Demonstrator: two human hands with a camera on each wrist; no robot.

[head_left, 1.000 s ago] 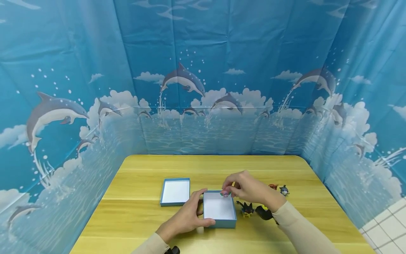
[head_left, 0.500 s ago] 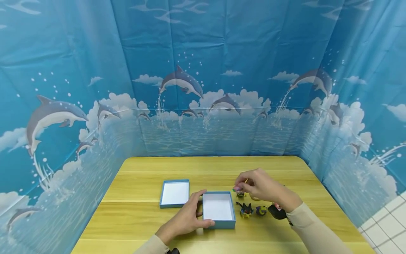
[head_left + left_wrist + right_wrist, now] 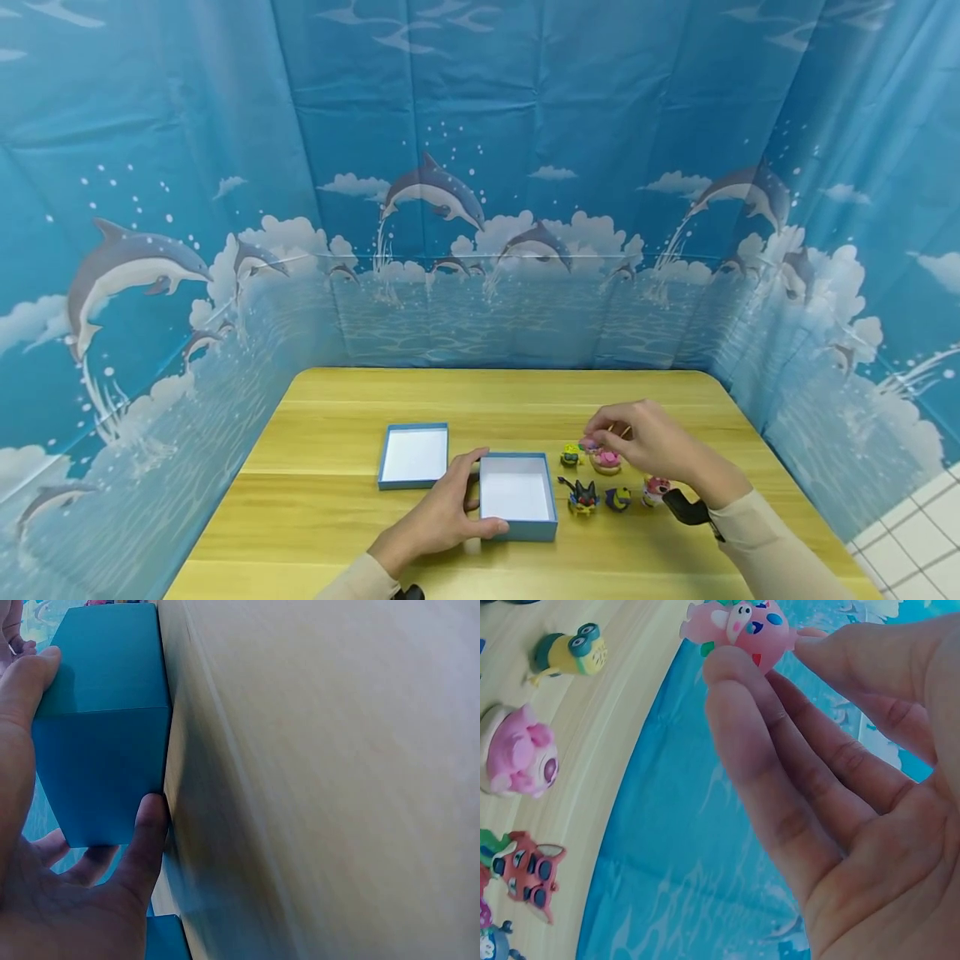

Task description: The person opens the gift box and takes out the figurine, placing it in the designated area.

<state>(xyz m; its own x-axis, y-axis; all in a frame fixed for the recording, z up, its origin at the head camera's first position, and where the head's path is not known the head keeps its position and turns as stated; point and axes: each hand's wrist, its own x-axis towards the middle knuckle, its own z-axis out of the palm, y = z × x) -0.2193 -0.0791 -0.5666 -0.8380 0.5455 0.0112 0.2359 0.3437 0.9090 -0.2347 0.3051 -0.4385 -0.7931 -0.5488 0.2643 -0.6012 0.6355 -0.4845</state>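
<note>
My left hand (image 3: 442,512) holds a square blue box (image 3: 531,531) with a white inside. Its thumb lies at the near left corner, the other fingers along the left side. The box stands open on the table, and its bare white floor shows. Over the table to the right, my right hand (image 3: 652,437) pinches a small pink toy figure (image 3: 761,622) with coloured spots between thumb and fingertips. Just below it in the head view sits a pink figure on a round base (image 3: 607,462), beside a yellow figure with goggles (image 3: 570,454).
A shallow blue lid (image 3: 415,483) lies left of the box, white inside up. Nearer me stand a black figure (image 3: 583,497), a purple and yellow one (image 3: 618,498) and a red and pink one (image 3: 655,489). The right wrist view also shows a fox-like figure (image 3: 529,874).
My right hand has moved from the box's far right edge out to the right, carrying the pink spotted figure over the other toys. The left hand stays at the box.
</note>
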